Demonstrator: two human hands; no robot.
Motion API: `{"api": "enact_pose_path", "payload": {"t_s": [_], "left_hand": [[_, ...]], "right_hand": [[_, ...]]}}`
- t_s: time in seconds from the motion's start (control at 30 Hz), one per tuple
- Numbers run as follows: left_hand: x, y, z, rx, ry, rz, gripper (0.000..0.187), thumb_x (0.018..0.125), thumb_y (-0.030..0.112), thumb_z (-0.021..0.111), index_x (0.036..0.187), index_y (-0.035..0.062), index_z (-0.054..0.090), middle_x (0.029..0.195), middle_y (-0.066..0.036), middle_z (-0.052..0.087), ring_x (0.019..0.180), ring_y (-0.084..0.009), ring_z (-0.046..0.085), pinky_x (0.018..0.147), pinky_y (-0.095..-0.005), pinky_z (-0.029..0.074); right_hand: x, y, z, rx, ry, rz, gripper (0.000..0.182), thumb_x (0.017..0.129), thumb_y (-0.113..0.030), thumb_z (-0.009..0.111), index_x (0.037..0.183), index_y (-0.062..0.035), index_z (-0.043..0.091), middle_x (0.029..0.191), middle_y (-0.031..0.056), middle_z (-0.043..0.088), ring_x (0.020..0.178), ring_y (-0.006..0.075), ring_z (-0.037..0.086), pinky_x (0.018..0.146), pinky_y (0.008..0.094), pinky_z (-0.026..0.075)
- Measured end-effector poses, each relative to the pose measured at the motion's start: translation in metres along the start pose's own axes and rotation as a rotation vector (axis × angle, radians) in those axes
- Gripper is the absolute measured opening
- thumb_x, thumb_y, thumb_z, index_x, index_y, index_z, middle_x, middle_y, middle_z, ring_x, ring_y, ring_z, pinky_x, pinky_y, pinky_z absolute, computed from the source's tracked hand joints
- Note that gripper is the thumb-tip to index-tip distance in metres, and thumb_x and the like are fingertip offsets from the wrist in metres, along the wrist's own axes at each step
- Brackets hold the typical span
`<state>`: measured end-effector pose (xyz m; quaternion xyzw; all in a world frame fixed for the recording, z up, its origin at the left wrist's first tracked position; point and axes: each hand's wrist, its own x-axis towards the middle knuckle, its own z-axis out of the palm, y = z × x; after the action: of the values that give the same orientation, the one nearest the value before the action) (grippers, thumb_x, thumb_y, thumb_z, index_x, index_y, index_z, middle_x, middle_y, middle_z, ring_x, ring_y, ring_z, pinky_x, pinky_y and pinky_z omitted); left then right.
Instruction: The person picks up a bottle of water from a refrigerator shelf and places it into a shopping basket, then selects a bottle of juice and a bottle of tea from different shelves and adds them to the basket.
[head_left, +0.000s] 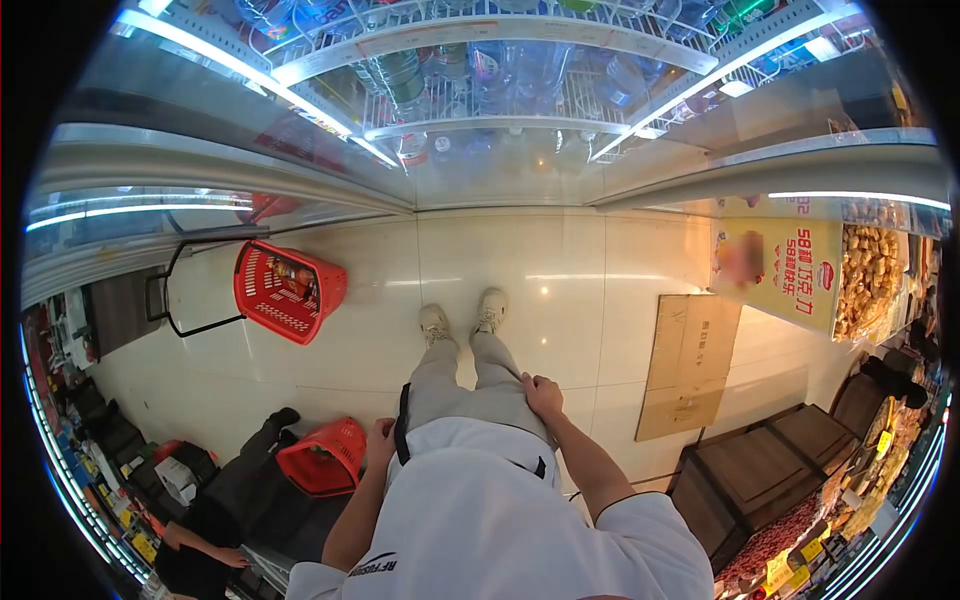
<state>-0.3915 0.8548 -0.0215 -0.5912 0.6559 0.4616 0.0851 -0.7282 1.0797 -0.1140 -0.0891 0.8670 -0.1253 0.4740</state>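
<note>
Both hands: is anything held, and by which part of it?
The right hand holds nothing visible; for the left hand, partly hidden, I cannot tell.

Left hand point(380, 440): fingertips partly hidden, grip unclear. Right hand point(543, 394): palm hidden against thigh, can't tell if it's holding anything. Basket point(300, 468) just outside left hand: contents mostly hidden. Other basket point(262, 310), farther ahead of it: packet labels unreadable. Bottles point(400, 78) well ahead of both hands: top ones cut off by frame. Cardboard point(687, 375) right of right hand: print too small. Poster point(800, 250) beyond: one patch blurred.
</note>
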Motion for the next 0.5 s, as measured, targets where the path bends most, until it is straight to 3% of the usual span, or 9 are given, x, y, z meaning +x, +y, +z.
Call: {"api": "enact_pose_path", "payload": {"t_s": [0.23, 0.3, 0.5], "left_hand": [[-0.003, 0.011, -0.005, 0.02, 0.012, 0.016, 0.02, 0.093, 0.011, 0.059, 0.106, -0.0039, 0.063, 0.092, -0.015, 0.07, 0.084, -0.021, 0.069, 0.077, -0.0326, 0.054], [-0.005, 0.017, -0.005, -0.102, 0.066, 0.034, 0.019, 0.094, 0.01, 0.058, 0.104, -0.0044, 0.063, 0.091, -0.017, 0.07, 0.086, -0.0219, 0.069, 0.077, -0.0324, 0.053], [0.007, 0.017, -0.018, -0.051, 0.151, 0.043, 0.019, 0.094, 0.011, 0.056, 0.104, -0.0042, 0.062, 0.087, -0.014, 0.069, 0.08, -0.0205, 0.067, 0.074, -0.0322, 0.053]], "right_hand": [[-0.001, -0.012, 0.0, 0.007, 0.121, -0.048, 0.053, 0.093, -0.051, 0.049, 0.083, -0.0021, 0.068, 0.08, 0.0224, 0.068, 0.08, 0.0407, 0.066, 0.073, 0.0494, 0.051], [0.004, -0.015, 0.0, 0.07, 0.196, -0.148, 0.049, 0.093, -0.048, 0.051, 0.086, -0.0016, 0.065, 0.082, 0.0215, 0.067, 0.08, 0.04, 0.066, 0.072, 0.0487, 0.051], [0.031, -0.037, -0.022, 0.09, 0.077, -0.12, 0.048, 0.093, -0.046, 0.05, 0.102, -0.0016, 0.065, 0.101, 0.0207, 0.067, 0.098, 0.0392, 0.063, 0.086, 0.0486, 0.048]]}}
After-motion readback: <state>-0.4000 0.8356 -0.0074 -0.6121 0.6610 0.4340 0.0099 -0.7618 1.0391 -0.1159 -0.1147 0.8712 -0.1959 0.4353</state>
